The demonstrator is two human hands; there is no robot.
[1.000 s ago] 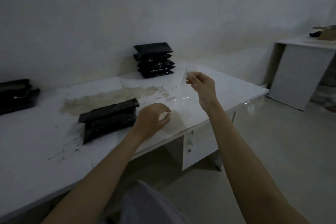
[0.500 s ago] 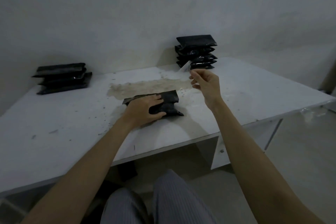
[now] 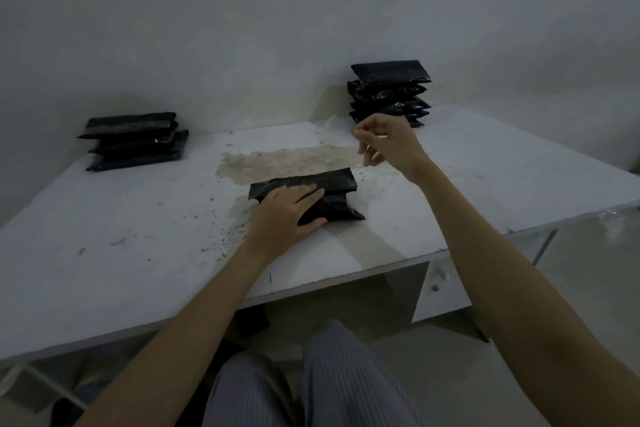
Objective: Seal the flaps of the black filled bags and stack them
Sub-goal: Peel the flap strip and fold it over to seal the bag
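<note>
At frame centre, the glossy, plump black bag (image 3: 313,196) lies flat on the dusty white table (image 3: 104,246), long axis left-right, flap at its far edge. The left hand (image 3: 287,211) presses it with straight fingers. The raised right hand (image 3: 388,142) pinches a thin clear strip (image 3: 329,125), barely visible.

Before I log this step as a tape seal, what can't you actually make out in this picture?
Head view only, dim:
- Whatever the right hand pinches: too thin and pale to make out.
- The flap seam of the black bag: covered by the left hand.
- Left stack, right stack: seals too small and dark.
- Under the table: hidden in shadow.
</note>
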